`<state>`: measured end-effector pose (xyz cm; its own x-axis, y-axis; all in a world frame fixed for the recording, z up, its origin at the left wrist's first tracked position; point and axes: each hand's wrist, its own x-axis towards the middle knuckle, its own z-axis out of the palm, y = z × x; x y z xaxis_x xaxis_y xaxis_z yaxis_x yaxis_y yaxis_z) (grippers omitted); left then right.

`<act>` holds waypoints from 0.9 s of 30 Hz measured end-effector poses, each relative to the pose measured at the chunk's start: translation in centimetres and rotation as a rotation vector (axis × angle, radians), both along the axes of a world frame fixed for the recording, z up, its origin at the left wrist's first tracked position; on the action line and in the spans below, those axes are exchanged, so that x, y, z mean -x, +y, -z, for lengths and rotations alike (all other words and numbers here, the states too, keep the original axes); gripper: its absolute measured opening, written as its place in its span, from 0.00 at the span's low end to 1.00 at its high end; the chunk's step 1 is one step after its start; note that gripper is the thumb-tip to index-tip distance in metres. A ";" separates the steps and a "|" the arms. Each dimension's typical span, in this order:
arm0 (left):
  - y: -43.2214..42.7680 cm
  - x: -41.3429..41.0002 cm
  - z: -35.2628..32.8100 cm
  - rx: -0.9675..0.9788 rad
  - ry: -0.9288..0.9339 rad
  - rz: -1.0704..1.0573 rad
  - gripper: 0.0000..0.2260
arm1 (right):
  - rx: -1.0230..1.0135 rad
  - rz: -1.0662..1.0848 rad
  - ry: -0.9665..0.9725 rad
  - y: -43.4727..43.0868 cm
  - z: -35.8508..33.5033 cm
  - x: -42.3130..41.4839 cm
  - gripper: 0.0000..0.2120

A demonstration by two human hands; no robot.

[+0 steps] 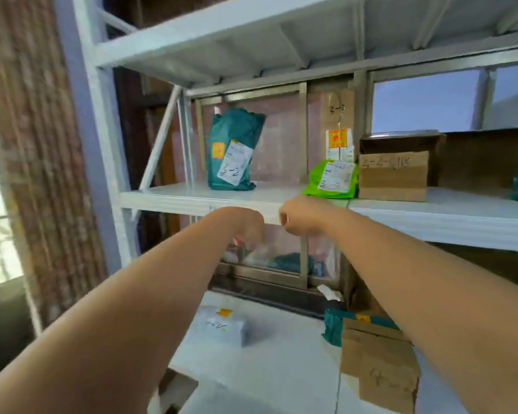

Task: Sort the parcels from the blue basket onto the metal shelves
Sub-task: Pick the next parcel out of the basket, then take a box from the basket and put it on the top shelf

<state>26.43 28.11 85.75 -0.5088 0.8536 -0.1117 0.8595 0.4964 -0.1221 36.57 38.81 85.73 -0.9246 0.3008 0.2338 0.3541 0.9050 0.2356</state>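
- I'm curling my right hand (299, 217) into an empty fist at the edge of the middle shelf (192, 198).
- My left hand (245, 226) is hovering just beside it; I cannot tell its grip.
- The teal parcel (234, 150) and green parcel (332, 179) are sitting on that shelf.
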 end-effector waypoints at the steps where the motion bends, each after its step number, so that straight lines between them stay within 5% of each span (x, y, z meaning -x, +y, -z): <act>1: -2.4 1.8 0.7 -0.034 -0.035 -0.075 0.12 | 0.009 -0.042 -0.058 -2.1 0.6 2.2 0.12; 9: -18.5 10.8 5.3 0.124 -0.130 -0.493 0.17 | 0.069 -0.447 -0.334 -18.6 4.5 17.0 0.12; 16: -29.1 15.5 10.5 0.046 -0.307 -0.731 0.21 | 0.090 -0.681 -0.443 -26.3 9.9 25.6 0.10; 22: -33.2 22.1 19.2 0.075 -0.377 -0.941 0.10 | 0.191 -0.744 -0.616 -27.9 20.5 33.7 0.14; 27: -32.4 27.0 29.7 0.171 -0.536 -1.006 0.13 | 0.239 -0.838 -0.829 -28.5 31.3 39.8 0.15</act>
<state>-0.61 -4.30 56.03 -0.8030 0.0414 -0.5946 0.0460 0.9989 0.0074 -3.22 10.32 54.44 -0.6962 -0.5111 -0.5040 -0.5453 0.8332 -0.0916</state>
